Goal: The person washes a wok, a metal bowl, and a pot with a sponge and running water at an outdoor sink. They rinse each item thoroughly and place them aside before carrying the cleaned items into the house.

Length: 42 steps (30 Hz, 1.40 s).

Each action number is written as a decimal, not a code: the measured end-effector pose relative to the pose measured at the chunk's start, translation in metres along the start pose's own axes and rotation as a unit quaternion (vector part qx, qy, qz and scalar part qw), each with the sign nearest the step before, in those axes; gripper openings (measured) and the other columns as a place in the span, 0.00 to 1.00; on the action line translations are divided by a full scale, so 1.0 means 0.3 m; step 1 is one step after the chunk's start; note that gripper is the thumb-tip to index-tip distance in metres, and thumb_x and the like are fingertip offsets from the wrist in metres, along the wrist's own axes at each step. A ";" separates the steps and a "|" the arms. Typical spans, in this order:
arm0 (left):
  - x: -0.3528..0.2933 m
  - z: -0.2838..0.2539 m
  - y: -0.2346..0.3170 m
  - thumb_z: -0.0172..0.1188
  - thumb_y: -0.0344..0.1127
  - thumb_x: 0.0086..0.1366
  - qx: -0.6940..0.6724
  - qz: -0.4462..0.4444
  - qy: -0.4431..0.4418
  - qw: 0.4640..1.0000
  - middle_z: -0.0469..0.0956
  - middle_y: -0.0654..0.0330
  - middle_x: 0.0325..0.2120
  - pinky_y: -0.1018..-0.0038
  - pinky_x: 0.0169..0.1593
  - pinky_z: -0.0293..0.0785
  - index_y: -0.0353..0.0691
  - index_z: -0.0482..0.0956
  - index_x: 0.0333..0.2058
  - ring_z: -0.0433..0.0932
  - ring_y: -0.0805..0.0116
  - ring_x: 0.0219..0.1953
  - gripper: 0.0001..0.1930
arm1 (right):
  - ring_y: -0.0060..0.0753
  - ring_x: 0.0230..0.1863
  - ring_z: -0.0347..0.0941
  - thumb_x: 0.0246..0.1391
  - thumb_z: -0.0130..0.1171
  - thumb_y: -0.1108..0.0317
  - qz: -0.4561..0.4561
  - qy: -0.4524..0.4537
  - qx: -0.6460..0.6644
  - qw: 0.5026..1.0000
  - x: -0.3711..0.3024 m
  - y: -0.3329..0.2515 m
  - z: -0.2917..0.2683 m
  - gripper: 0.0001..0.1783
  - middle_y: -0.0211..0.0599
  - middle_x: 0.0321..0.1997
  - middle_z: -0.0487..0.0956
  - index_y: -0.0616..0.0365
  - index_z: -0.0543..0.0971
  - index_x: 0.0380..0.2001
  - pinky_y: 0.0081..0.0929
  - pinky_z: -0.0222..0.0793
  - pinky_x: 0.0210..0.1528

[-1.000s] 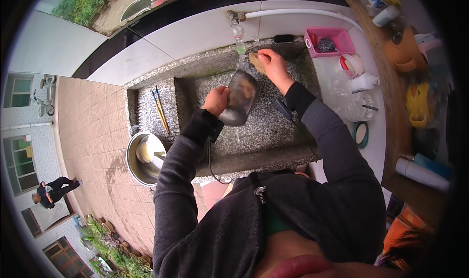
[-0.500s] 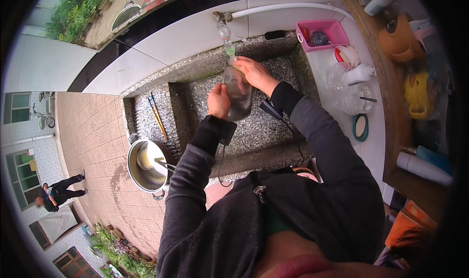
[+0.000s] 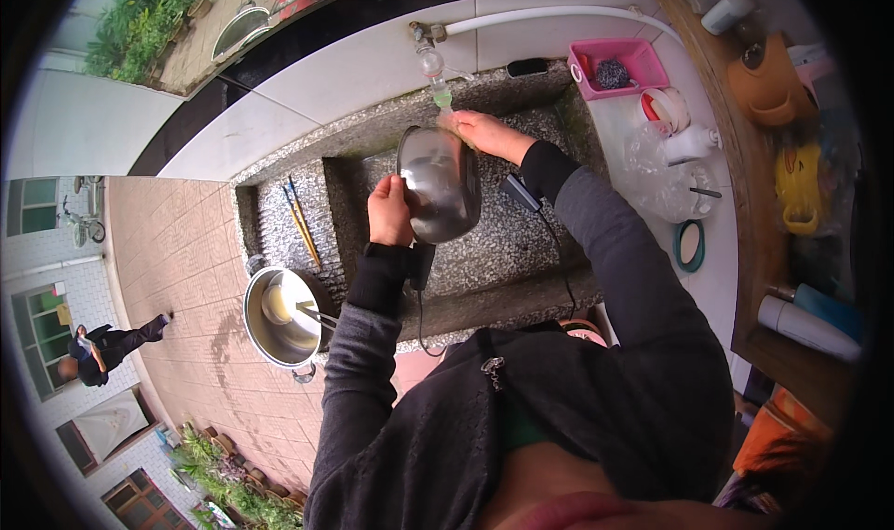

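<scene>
While working the metal bowl (image 3: 438, 199) over the stone sink (image 3: 484, 274), close to the tap (image 3: 434, 69), note the left hand (image 3: 390, 213) grasping the bowl's left edge. Note the right hand (image 3: 489, 137) at the far edge, just by the tap outlet; cannot tell from the blur whether gripping anything. Judging by the pose, treat as rinsing or rubbing. Pinch firmly with the left, allowing for likely slick metal. Rub with the right in short, overlapping strokes. Turn the bowl in small increments for even coverage. Tilt to drain into the sink, away from the pot (image 3: 258, 327) and ladle (image 3: 276, 305) at left. Avoid knocking the tap.
</scene>
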<state>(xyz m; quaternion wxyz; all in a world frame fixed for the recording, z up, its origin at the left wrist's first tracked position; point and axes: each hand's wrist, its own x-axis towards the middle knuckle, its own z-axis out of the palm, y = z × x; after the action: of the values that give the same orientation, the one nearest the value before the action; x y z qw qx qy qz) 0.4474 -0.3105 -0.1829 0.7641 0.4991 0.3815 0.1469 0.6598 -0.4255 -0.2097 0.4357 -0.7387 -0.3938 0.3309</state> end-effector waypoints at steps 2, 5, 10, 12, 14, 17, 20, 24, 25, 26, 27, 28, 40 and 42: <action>-0.004 -0.014 0.024 0.44 0.35 0.71 -0.088 -0.009 0.041 0.995 0.75 0.61 0.26 0.70 0.32 0.76 0.34 0.73 0.38 0.75 0.67 0.26 0.12 | 0.30 0.54 0.70 0.63 0.42 0.70 0.174 -0.061 0.234 0.955 -0.033 0.039 -0.019 0.23 0.33 0.56 0.72 0.51 0.65 0.61 0.34 0.72 0.49; 0.013 -0.036 0.038 0.37 0.35 0.73 -0.195 -0.067 0.038 0.978 0.72 0.51 0.47 0.58 0.58 0.66 0.30 0.67 0.48 0.71 0.57 0.50 0.16 | 0.31 0.55 0.70 0.63 0.40 0.71 0.171 -0.078 0.364 0.912 -0.120 0.088 -0.011 0.25 0.34 0.59 0.68 0.50 0.60 0.64 0.33 0.72 0.50; 0.092 -0.034 0.012 0.35 0.34 0.73 -0.354 -0.120 0.132 0.918 0.73 0.51 0.48 0.59 0.59 0.65 0.28 0.67 0.49 0.72 0.58 0.50 0.16 | 0.32 0.59 0.66 0.63 0.42 0.72 0.171 -0.011 0.464 0.869 -0.267 0.109 0.044 0.27 0.36 0.60 0.68 0.52 0.57 0.65 0.31 0.68 0.54; 0.110 -0.024 -0.004 0.35 0.34 0.73 -0.407 -0.134 0.174 0.886 0.73 0.52 0.49 0.61 0.58 0.67 0.29 0.67 0.50 0.72 0.59 0.51 0.17 | 0.34 0.61 0.65 0.63 0.43 0.74 0.102 0.064 0.448 0.886 -0.316 0.087 0.078 0.27 0.37 0.60 0.67 0.52 0.57 0.65 0.32 0.67 0.56; 0.128 0.008 -0.015 0.35 0.36 0.73 -0.428 -0.128 0.206 0.871 0.72 0.52 0.50 0.63 0.56 0.70 0.30 0.67 0.52 0.72 0.61 0.52 0.18 | 0.38 0.64 0.62 0.58 0.47 0.78 0.037 0.154 0.312 0.937 -0.346 0.048 0.103 0.28 0.40 0.62 0.66 0.52 0.62 0.62 0.31 0.61 0.61; 0.127 0.048 -0.009 0.38 0.34 0.72 -0.397 -0.105 0.179 0.894 0.73 0.53 0.48 0.63 0.55 0.71 0.31 0.67 0.51 0.72 0.61 0.51 0.16 | 0.42 0.65 0.60 0.51 0.49 0.81 -0.098 0.267 -0.007 0.959 -0.347 -0.031 0.116 0.29 0.43 0.63 0.65 0.53 0.68 0.58 0.29 0.57 0.64; 0.110 0.104 -0.008 0.38 0.31 0.71 -0.369 -0.087 0.123 0.917 0.73 0.53 0.47 0.63 0.54 0.73 0.31 0.67 0.50 0.73 0.59 0.50 0.14 | 0.46 0.64 0.60 0.49 0.49 0.83 -0.115 0.217 -0.024 0.969 -0.302 -0.121 0.122 0.29 0.40 0.63 0.65 0.52 0.71 0.56 0.33 0.58 0.64; 0.102 0.147 -0.002 0.38 0.28 0.70 -0.329 -0.046 0.053 0.942 0.72 0.51 0.47 0.62 0.52 0.74 0.31 0.66 0.49 0.74 0.56 0.49 0.13 | 0.48 0.64 0.59 0.40 0.51 0.84 -0.205 0.169 -0.189 0.945 -0.244 -0.200 0.147 0.32 0.36 0.61 0.68 0.50 0.75 0.52 0.36 0.56 0.65; 0.103 0.148 0.001 0.38 0.30 0.70 -0.316 -0.050 0.055 0.946 0.72 0.49 0.46 0.59 0.52 0.74 0.30 0.66 0.48 0.74 0.56 0.48 0.14 | 0.48 0.64 0.59 0.40 0.51 0.84 -0.229 0.148 -0.217 0.937 -0.246 -0.205 0.147 0.32 0.36 0.61 0.68 0.50 0.75 0.52 0.37 0.56 0.65; 0.104 0.152 0.001 0.38 0.30 0.70 -0.302 -0.048 0.039 0.951 0.72 0.49 0.46 0.59 0.52 0.74 0.30 0.66 0.48 0.74 0.56 0.47 0.14 | 0.48 0.64 0.59 0.40 0.51 0.84 -0.269 0.127 -0.242 0.924 -0.257 -0.204 0.142 0.32 0.35 0.61 0.68 0.50 0.75 0.52 0.37 0.56 0.65; 0.104 0.152 0.001 0.38 0.31 0.71 -0.288 -0.054 0.030 0.956 0.72 0.49 0.46 0.58 0.52 0.73 0.30 0.66 0.48 0.74 0.55 0.47 0.14 | 0.48 0.64 0.59 0.40 0.51 0.83 -0.285 0.115 -0.238 0.921 -0.276 -0.198 0.132 0.31 0.35 0.61 0.68 0.51 0.75 0.52 0.38 0.57 0.65; 0.104 0.151 0.000 0.38 0.31 0.71 -0.275 -0.057 0.036 0.959 0.72 0.49 0.46 0.58 0.52 0.73 0.30 0.66 0.48 0.74 0.55 0.47 0.14 | 0.47 0.64 0.60 0.42 0.50 0.84 -0.257 0.113 -0.231 0.932 -0.302 -0.187 0.118 0.30 0.35 0.61 0.68 0.51 0.75 0.52 0.37 0.58 0.64; 0.020 0.023 -0.064 0.44 0.34 0.70 -0.115 0.029 0.050 0.992 0.74 0.63 0.21 0.74 0.28 0.71 0.36 0.73 0.31 0.72 0.71 0.21 0.12 | 0.48 0.60 0.65 0.53 0.45 0.81 -0.197 0.111 0.046 0.973 -0.258 -0.124 0.107 0.26 0.46 0.62 0.66 0.51 0.72 0.55 0.32 0.63 0.60; -0.001 -0.004 -0.067 0.47 0.34 0.69 -0.094 0.045 0.050 0.993 0.71 0.64 0.17 0.75 0.24 0.67 0.37 0.74 0.28 0.69 0.73 0.18 0.12 | 0.45 0.61 0.65 0.51 0.44 0.83 -0.223 0.152 -0.044 0.962 -0.168 -0.070 0.107 0.27 0.47 0.61 0.67 0.54 0.71 0.56 0.31 0.62 0.60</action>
<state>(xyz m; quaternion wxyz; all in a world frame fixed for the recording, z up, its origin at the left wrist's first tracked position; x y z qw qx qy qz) 0.4431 -0.3190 -0.2006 0.7799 0.4339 0.3810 0.2417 0.6031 -0.4505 -0.1963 0.5206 -0.6920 -0.4917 0.0913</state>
